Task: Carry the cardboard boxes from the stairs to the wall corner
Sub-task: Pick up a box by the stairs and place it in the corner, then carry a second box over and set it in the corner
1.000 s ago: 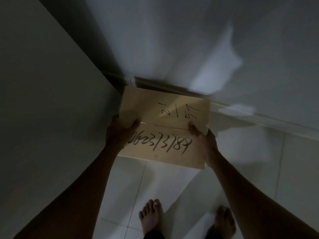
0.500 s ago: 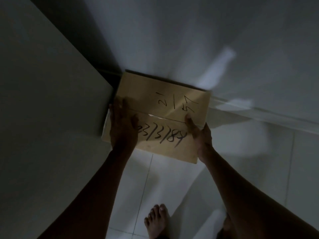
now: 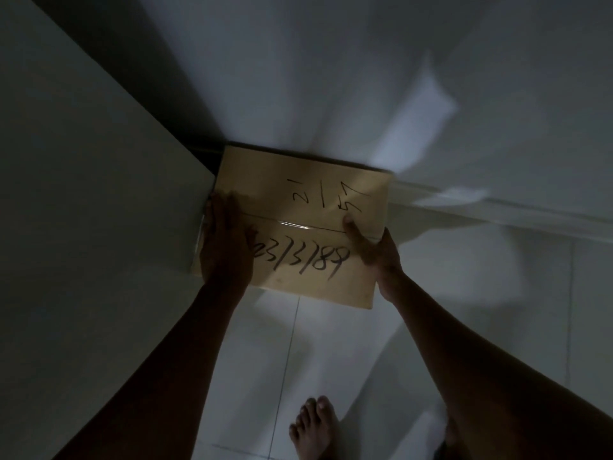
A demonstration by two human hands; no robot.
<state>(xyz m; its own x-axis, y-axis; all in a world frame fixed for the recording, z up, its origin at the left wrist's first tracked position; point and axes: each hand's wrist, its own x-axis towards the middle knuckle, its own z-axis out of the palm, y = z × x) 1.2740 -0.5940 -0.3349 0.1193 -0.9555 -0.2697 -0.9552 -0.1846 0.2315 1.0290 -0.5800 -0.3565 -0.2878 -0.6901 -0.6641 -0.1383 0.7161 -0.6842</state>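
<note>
A tan cardboard box point(image 3: 308, 197) with black handwritten numbers and a taped seam sits in the wall corner, its far edge against the back wall and its left edge by the left wall. My left hand point(image 3: 225, 240) lies flat on the box's left part, fingers stretched out, covering the first digits. My right hand point(image 3: 374, 247) grips the box's right edge, thumb on top near the seam. Whether another box lies underneath cannot be told.
The left wall point(image 3: 83, 210) and the back wall point(image 3: 331, 78) meet just behind the box. Pale floor tiles point(image 3: 331, 343) spread toward me. My bare feet point(image 3: 313, 426) stand on the tiles below the box. The light is dim.
The box has moved further into the corner. My left hand shifted from gripping the left edge to lying flat on top. The right hand keeps its grip on the right edge.
</note>
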